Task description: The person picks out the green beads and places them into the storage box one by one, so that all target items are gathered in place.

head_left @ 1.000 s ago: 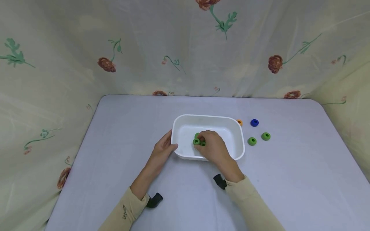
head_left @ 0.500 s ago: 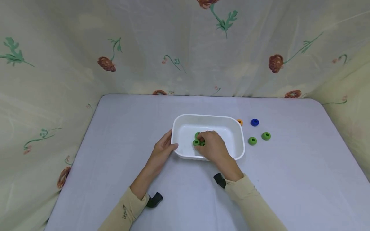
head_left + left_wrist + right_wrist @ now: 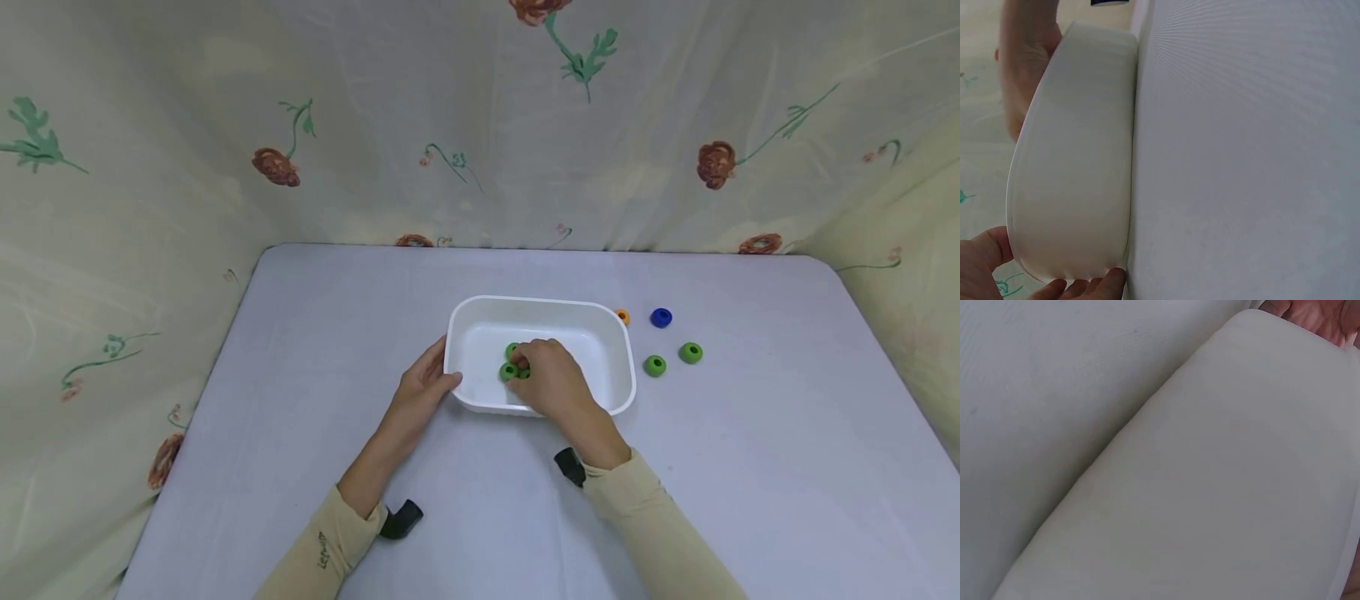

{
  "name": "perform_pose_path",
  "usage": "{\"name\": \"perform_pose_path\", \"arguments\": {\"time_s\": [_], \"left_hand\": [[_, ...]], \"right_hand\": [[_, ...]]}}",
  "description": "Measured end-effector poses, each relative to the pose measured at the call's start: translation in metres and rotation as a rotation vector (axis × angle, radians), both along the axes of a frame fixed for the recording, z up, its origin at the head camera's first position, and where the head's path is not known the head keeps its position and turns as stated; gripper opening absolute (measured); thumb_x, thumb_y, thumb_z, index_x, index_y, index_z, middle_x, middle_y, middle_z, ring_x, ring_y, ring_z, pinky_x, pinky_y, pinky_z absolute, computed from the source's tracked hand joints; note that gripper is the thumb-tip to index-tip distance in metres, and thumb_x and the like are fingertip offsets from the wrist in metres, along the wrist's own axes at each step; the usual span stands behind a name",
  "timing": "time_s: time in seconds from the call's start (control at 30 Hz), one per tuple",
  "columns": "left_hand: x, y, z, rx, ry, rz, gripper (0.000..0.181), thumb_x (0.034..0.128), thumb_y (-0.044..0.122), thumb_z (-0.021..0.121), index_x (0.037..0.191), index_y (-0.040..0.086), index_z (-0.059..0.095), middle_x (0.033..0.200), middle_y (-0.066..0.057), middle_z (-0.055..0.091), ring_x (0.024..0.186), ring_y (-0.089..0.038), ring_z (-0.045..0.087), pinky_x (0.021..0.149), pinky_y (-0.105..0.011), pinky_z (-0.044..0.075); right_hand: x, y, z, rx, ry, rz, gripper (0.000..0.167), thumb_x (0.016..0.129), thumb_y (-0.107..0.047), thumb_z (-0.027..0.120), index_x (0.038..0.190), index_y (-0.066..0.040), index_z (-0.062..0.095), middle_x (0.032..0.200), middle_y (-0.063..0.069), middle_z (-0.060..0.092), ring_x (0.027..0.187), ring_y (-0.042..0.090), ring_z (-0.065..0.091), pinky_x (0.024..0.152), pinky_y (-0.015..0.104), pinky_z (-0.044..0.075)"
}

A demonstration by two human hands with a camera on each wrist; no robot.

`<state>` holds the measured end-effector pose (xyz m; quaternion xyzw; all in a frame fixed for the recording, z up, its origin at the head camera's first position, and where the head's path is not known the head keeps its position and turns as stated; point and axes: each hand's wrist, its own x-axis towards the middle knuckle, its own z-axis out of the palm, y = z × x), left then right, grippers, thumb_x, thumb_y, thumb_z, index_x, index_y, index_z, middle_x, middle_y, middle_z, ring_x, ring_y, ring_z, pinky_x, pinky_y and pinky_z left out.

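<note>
A white rectangular tub [image 3: 480, 321] stands on the table, with several round green beads, each with a hole, inside it. My left hand [image 3: 426, 387] holds the tub's left end, thumb at the rim and fingers along the outer wall, as the left wrist view shows. My right hand [image 3: 557, 382] reaches over the front rim and pinches a green bead [image 3: 526, 374], partly hidden by the fingers. Touching or very close to it lies another green bead [image 3: 508, 372], and behind that a third green bead [image 3: 513, 351]. The right wrist view shows mostly the tub's outer wall [image 3: 1210, 462].
Right of the tub, a blue bead [image 3: 661, 317] and two green beads [image 3: 655, 366] lie on the white-covered table [image 3: 765, 433]. An orange bead [image 3: 622, 317] sits against the tub's right edge, partly covered. A flowered cloth [image 3: 360, 125] hangs behind.
The front-left green bead in the tub has shifted slightly toward the front. Both hands keep nearly the same place, and the tub has not visibly moved.
</note>
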<state>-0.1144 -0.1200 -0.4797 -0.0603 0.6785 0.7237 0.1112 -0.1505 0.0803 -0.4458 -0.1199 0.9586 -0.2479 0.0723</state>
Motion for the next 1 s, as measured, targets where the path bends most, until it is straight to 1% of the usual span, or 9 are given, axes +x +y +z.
{"name": "perform_pose_path", "arguments": {"time_s": [0.13, 0.27, 0.4, 0.5, 0.6, 0.7, 0.77, 0.9, 1.0], "left_hand": [[0.0, 0.001, 0.0, 0.003, -0.008, 0.003, 0.068, 0.0947, 0.01, 0.06, 0.157, 0.016, 0.034, 0.167, -0.005, 0.027, 0.155, -0.02, 0.026, 0.126, -0.034, 0.03], [0.001, 0.001, 0.0, 0.0, -0.006, 0.003, 0.068, 0.0947, 0.01, 0.061, 0.157, 0.016, 0.034, 0.167, -0.004, 0.028, 0.155, -0.02, 0.026, 0.126, -0.034, 0.03], [0.001, 0.001, 0.0, -0.008, 0.002, 0.002, 0.068, 0.0949, 0.01, 0.06, 0.157, 0.016, 0.034, 0.167, -0.004, 0.028, 0.155, -0.019, 0.026, 0.126, -0.033, 0.03], [0.001, 0.001, 0.0, -0.011, 0.007, 0.001, 0.068, 0.095, 0.01, 0.06, 0.157, 0.016, 0.034, 0.167, -0.004, 0.028, 0.155, -0.019, 0.026, 0.126, -0.032, 0.031], [0.001, 0.001, 0.0, -0.012, 0.008, -0.002, 0.067, 0.0951, 0.01, 0.06, 0.157, 0.017, 0.034, 0.167, -0.003, 0.027, 0.155, -0.019, 0.026, 0.126, -0.032, 0.031], [0.001, 0.001, 0.0, -0.011, 0.007, -0.003, 0.067, 0.0952, 0.01, 0.06, 0.157, 0.017, 0.034, 0.167, -0.003, 0.027, 0.156, -0.018, 0.026, 0.126, -0.032, 0.03], [0.001, 0.001, 0.0, -0.007, 0.008, -0.001, 0.067, 0.0952, 0.01, 0.06, 0.157, 0.016, 0.034, 0.167, -0.003, 0.027, 0.156, -0.019, 0.026, 0.126, -0.032, 0.03], [0.001, 0.001, 0.001, -0.002, 0.009, 0.002, 0.067, 0.0953, 0.009, 0.059, 0.157, 0.015, 0.034, 0.167, -0.004, 0.027, 0.156, -0.019, 0.026, 0.126, -0.033, 0.03], [0.001, 0.002, 0.001, -0.002, 0.01, 0.002, 0.067, 0.0955, 0.009, 0.059, 0.157, 0.015, 0.033, 0.167, -0.004, 0.027, 0.156, -0.019, 0.026, 0.126, -0.033, 0.03]], "right_hand": [[0.003, 0.002, 0.002, -0.006, 0.011, 0.007, 0.027, 0.082, -0.01, 0.079, 0.108, -0.007, 0.076, 0.097, 0.008, 0.072, 0.093, 0.022, 0.06, 0.082, 0.037, 0.055], [0.006, 0.006, 0.004, -0.023, 0.045, 0.014, 0.028, 0.082, -0.01, 0.078, 0.11, -0.007, 0.075, 0.101, 0.008, 0.071, 0.094, 0.023, 0.059, 0.082, 0.038, 0.054], [0.006, 0.014, 0.009, -0.093, 0.08, 0.007, 0.03, 0.084, -0.013, 0.078, 0.113, -0.006, 0.074, 0.109, 0.01, 0.072, 0.099, 0.027, 0.061, 0.085, 0.04, 0.054], [0.005, 0.025, 0.015, -0.168, 0.099, -0.038, 0.032, 0.086, -0.018, 0.078, 0.115, -0.006, 0.072, 0.112, 0.011, 0.072, 0.101, 0.029, 0.062, 0.087, 0.043, 0.053], [0.002, 0.043, 0.022, -0.241, 0.138, -0.11, 0.032, 0.088, -0.02, 0.077, 0.116, -0.006, 0.072, 0.113, 0.012, 0.072, 0.103, 0.031, 0.063, 0.087, 0.043, 0.053], [0.001, 0.064, 0.028, -0.292, 0.19, -0.217, 0.03, 0.089, -0.019, 0.076, 0.115, -0.005, 0.072, 0.114, 0.013, 0.072, 0.104, 0.03, 0.063, 0.085, 0.039, 0.05], [0.001, 0.078, 0.03, -0.318, 0.202, -0.303, 0.03, 0.09, -0.02, 0.075, 0.116, -0.006, 0.072, 0.116, 0.014, 0.072, 0.106, 0.03, 0.062, 0.085, 0.035, 0.047], [0.002, 0.106, 0.029, -0.353, 0.186, -0.457, 0.032, 0.091, -0.025, 0.074, 0.117, -0.007, 0.072, 0.117, 0.014, 0.072, 0.107, 0.027, 0.061, 0.083, 0.027, 0.042], [0.004, 0.123, 0.023, -0.374, 0.137, -0.549, 0.035, 0.092, -0.03, 0.073, 0.119, -0.008, 0.071, 0.12, 0.012, 0.071, 0.107, 0.022, 0.059, 0.082, 0.023, 0.042]]}}
